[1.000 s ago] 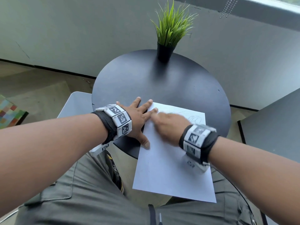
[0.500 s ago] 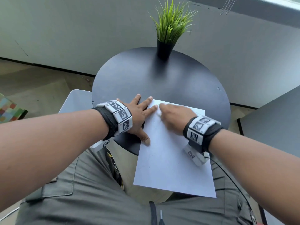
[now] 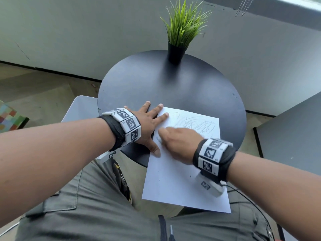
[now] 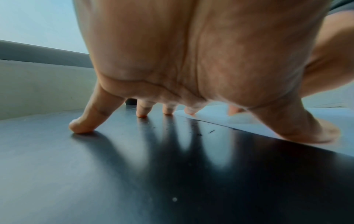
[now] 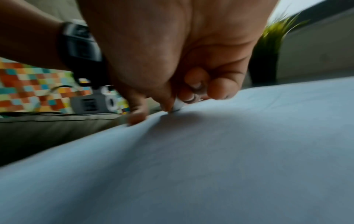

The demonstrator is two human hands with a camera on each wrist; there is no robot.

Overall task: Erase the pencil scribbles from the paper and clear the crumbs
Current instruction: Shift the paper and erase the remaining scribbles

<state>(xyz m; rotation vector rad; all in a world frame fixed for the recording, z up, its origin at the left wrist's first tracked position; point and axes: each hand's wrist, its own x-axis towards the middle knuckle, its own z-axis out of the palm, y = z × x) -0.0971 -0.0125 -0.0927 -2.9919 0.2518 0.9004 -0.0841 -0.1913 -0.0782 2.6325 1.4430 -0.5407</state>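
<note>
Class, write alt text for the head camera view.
A person's left hand presses a white paper flat on a round black table while the blurred right hand rubs beside pencil scribbles. A potted grass plant stands behind.

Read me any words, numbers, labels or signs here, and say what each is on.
No text reads plainly.
On the left wristband: black-and-white square codes; tiny characters beside them too small to read.
On the right wristband: the same, blurred.
On the paper: only pencil scribbles, no words.
On the eraser pinched in the right hand: blurred, no print visible.
</note>
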